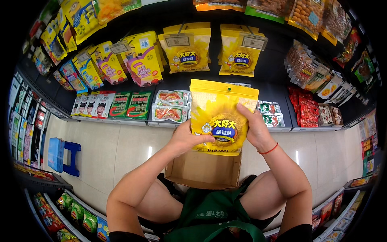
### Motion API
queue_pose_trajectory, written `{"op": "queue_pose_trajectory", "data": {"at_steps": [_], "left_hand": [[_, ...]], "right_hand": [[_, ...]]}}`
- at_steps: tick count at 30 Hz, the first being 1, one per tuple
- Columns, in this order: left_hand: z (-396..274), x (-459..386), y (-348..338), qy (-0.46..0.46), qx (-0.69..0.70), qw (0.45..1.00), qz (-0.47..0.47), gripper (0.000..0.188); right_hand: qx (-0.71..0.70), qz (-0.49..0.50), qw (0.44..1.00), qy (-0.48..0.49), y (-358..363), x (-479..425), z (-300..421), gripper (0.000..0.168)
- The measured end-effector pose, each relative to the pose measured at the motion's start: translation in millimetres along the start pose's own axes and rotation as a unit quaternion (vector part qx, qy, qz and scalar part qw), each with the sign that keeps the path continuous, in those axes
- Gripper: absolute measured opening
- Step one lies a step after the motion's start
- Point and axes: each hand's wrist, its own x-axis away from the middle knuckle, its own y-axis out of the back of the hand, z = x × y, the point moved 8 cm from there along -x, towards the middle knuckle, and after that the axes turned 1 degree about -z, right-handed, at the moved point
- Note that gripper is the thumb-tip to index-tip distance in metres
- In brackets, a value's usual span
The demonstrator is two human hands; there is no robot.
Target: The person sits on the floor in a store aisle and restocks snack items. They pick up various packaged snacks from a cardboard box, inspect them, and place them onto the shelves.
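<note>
A yellow bag of sunflower seeds (223, 103) is held upright between my two hands, its front turned up to me. My left hand (189, 136) grips its lower left part, thumb across the front. At the right edge, my right hand (254, 124) has its thumb on the bag's face; a red cord circles that wrist. Under the bag stands a cardboard box (202, 175), partly hidden by it. Similar yellow bags (187, 57) hang on a hook beyond, and more such bags (240, 57) hang to their right.
Snack pouches (143, 57) hang at left; flat packets (170, 106) lie along the low shelf (127, 122). Red packets (305, 106) and nut bags (305, 69) are at right. A blue stool (71, 158) stands on the floor at left. Racks with chip bags (77, 210) are behind at lower left.
</note>
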Motion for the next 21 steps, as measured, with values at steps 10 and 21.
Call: {"op": "queue_pose_trajectory", "data": {"at_steps": [10,21], "left_hand": [[-18,7,16,-0.008,0.076,0.997,-0.028,0.066],[-19,14,13,-0.004,0.056,0.998,0.03,0.068]], "right_hand": [[0.048,0.046,0.997,-0.035,-12,7,-12,0.041],[0.06,0.066,0.996,-0.007,-21,12,3,0.049]]}}
